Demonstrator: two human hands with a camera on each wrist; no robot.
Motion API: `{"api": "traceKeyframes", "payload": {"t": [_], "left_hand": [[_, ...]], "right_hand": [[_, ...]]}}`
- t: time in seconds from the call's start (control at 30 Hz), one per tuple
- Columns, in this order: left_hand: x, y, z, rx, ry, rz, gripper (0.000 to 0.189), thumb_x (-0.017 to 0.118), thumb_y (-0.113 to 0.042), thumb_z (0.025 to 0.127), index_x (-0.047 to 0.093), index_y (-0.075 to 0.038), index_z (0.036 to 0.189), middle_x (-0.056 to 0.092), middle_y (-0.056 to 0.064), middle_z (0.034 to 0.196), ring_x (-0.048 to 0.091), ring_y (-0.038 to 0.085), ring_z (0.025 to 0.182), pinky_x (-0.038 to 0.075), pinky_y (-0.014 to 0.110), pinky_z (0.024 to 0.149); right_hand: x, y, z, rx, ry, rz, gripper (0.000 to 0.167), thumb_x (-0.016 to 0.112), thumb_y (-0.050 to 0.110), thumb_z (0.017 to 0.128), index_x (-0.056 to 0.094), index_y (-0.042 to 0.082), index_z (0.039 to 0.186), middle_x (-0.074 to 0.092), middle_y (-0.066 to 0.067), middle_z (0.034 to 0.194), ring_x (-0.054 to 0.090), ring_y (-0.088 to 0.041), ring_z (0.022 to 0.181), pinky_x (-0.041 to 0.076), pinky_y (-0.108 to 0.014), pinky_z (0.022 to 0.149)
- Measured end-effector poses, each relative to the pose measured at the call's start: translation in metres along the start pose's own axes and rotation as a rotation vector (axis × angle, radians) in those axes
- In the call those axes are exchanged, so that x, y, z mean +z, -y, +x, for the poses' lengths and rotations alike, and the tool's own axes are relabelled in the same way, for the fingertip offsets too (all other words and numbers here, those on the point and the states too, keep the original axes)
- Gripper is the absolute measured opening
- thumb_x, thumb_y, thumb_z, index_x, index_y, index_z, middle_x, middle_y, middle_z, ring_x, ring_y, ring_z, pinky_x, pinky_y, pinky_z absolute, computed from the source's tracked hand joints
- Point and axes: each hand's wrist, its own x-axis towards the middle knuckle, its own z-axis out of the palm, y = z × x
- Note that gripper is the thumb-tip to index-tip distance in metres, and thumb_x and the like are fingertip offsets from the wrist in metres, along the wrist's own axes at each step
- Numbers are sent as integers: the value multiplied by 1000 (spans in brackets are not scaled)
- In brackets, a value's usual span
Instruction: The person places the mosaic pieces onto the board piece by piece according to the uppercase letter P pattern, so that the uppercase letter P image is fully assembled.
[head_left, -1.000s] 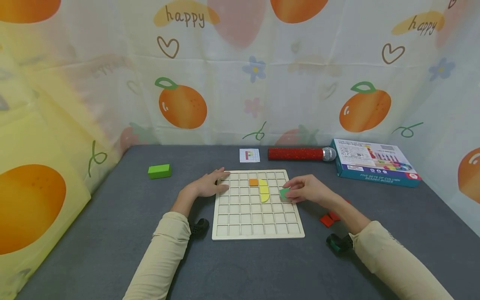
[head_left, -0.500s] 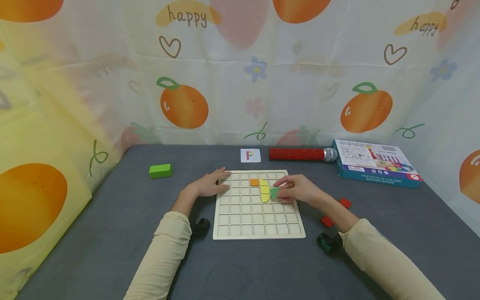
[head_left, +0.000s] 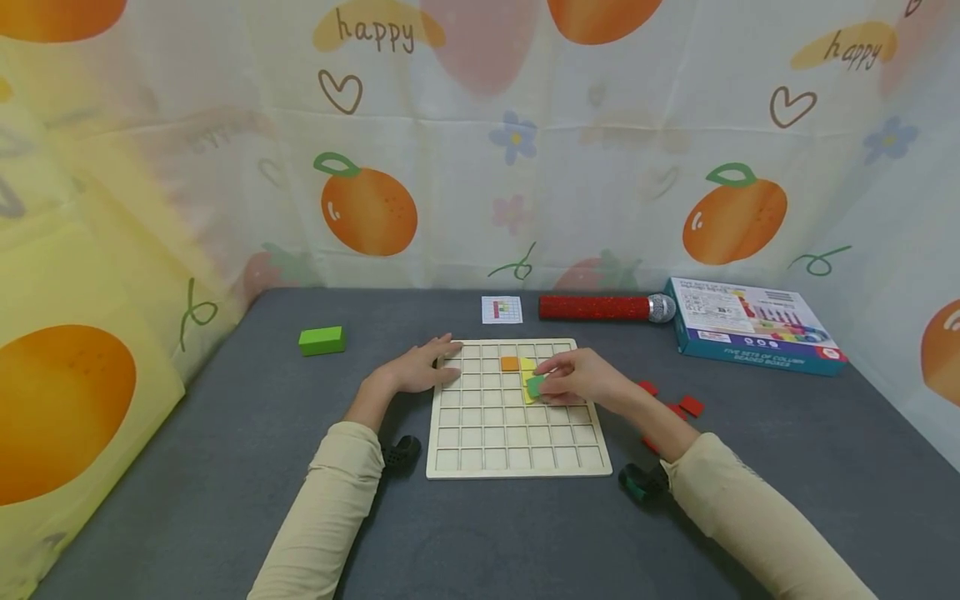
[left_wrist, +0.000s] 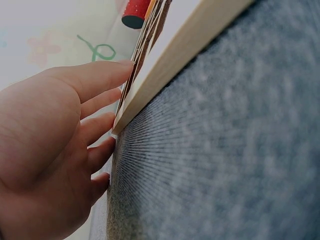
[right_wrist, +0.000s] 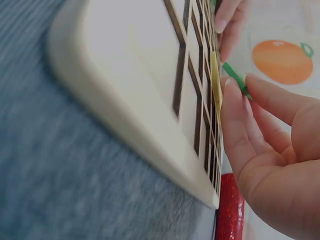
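A pale wooden grid board (head_left: pixel 495 437) lies on the dark grey tabletop. In its upper part sit an orange square tile (head_left: pixel 510 364) and a short column of yellow tiles (head_left: pixel 528 365). My right hand (head_left: pixel 583 379) pinches a green tile (head_left: pixel 535 386) between thumb and fingers, just over the yellow column; the right wrist view shows this green tile tilted and apart from the board. My left hand (head_left: pixel 414 368) rests at the board's upper left edge, fingers extended. In the left wrist view, the left thumb (left_wrist: pixel 107 77) lies on the board's rim.
Behind the board lie a small pattern card (head_left: pixel 502 310) and a red glittery microphone (head_left: pixel 596 307). A boxed set (head_left: pixel 753 325) stands back right. A green block (head_left: pixel 322 341) is at the left, and several red tiles (head_left: pixel 692 406) lie beside my right forearm.
My right hand has moved left across the board, carrying the green tile from the right-hand columns to over the yellow tiles. My left hand has stayed at the board's edge.
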Motion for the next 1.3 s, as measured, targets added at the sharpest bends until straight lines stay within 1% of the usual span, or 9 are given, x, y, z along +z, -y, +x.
{"api": "traceKeyframes", "payload": {"t": [0.2, 0.53, 0.6, 0.83, 1.03, 1.3], "left_hand": [[0, 0, -1, -12, 2, -15, 61, 50, -30, 100, 27, -5, 151, 9, 18, 157, 5, 34, 143, 1, 54, 112], [0, -1, -1, -1, -8, -15, 60, 50, -29, 100, 28, -5, 151, 11, 18, 157, 6, 33, 143, 2, 54, 112], [0, 0, -1, 4, -8, -15, 60, 50, -29, 100, 28, -5, 151, 11, 18, 157, 6, 34, 143, 2, 54, 112], [0, 1, -1, 12, -8, -9, 61, 51, -29, 100, 28, -5, 151, 11, 18, 157, 6, 33, 143, 2, 55, 112], [0, 1, 0, -8, -5, -6, 61, 51, -30, 100, 27, -7, 151, 11, 16, 157, 6, 31, 144, 1, 53, 113], [-1, 0, -2, -3, 0, -21, 61, 51, -29, 100, 27, -6, 151, 9, 16, 157, 4, 32, 144, 1, 53, 112]], "right_hand": [[7, 5, 5, 22, 6, 29, 31, 68, 0, 87, 61, -9, 116, 67, -15, 90, 68, -18, 73, 57, -30, 68], [16, 9, 9, 89, -24, 12, 29, 70, 2, 86, 65, -7, 113, 67, -13, 87, 66, -16, 67, 56, -28, 65], [17, 10, 9, 86, -26, 4, 28, 70, 2, 86, 66, -7, 112, 68, -13, 85, 66, -16, 66, 56, -28, 64], [22, 13, 11, 116, -55, 6, 26, 72, 2, 85, 67, -8, 108, 68, -12, 78, 66, -15, 63, 56, -25, 62], [25, 16, 11, 116, -61, -13, 24, 72, 3, 84, 69, -7, 107, 69, -11, 82, 65, -14, 63, 56, -26, 63], [29, 20, 11, 127, -66, -19, 24, 72, 3, 84, 69, -6, 106, 69, -10, 82, 66, -14, 64, 56, -27, 63]]}}
